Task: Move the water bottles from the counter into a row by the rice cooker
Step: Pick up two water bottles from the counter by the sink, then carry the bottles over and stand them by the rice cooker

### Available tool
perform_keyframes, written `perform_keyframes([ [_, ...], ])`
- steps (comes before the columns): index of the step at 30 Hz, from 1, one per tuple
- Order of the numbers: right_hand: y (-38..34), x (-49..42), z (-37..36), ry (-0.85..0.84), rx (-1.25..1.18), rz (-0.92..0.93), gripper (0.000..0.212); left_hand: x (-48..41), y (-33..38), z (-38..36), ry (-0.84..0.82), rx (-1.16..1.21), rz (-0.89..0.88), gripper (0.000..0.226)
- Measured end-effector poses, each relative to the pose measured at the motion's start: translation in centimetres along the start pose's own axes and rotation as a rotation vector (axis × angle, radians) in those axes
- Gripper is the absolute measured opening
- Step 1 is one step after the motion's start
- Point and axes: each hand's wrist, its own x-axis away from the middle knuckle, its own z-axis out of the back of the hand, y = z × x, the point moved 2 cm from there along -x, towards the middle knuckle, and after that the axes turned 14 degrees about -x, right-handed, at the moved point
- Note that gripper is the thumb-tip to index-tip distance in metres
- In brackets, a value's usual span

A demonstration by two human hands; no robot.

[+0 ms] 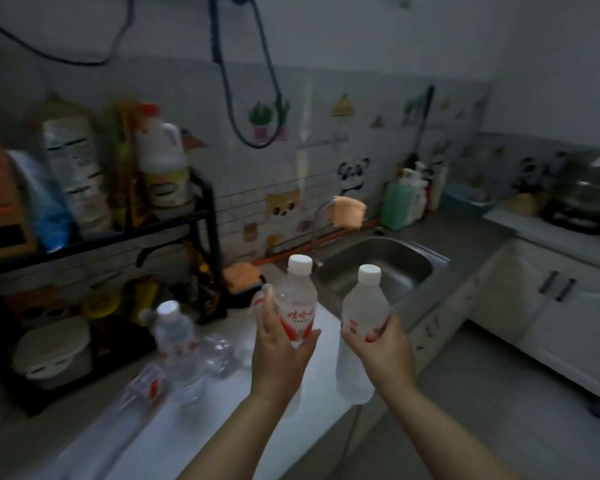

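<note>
My left hand curls fingers and thumb round the red-labelled middle of a white-capped water bottle, held upright above the desk. My right hand grips a second bottle the same way, just beside the first and near the sink. A third bottle stands on the desk to the left, and a fourth bottle lies beside it.

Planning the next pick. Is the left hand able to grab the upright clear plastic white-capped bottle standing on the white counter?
Probably not yet: the left hand grips a red-labelled clear bottle, so it is full. The path looks free; the upright white-capped clear bottle stands close on its left.
</note>
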Motion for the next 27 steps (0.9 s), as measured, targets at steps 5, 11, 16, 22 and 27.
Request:
perform_keyframes([
  [5, -0.2, -1.0, 7.4, 0.221, -0.03, 0.006, 0.06, -0.1, 5.7, -4.9, -0.107, 0.101, -0.115, 0.092],
  [11, 0.8, -2.4, 17.6, 0.47, 0.039, 0.005, 0.05, 1.2, 13.1, -12.3, -0.267, 0.197, -0.214, 0.089],
  [16, 2.6, -3.8, 27.3, 0.633, 0.072, 0.001, 0.045, 3.1, 20.0, -20.3, -0.346, 0.294, -0.234, 0.09],
  [22, 4.1, -5.2, 39.2, 0.792, 0.092, 0.002, 0.045, 6.4, 29.1, -29.1, -0.486, 0.408, -0.367, 0.086],
  [27, 4.6, -5.6, 47.5, 0.913, 0.128, -0.015, 0.044, 9.1, 35.9, -35.1, -0.583, 0.461, -0.431, 0.083],
])
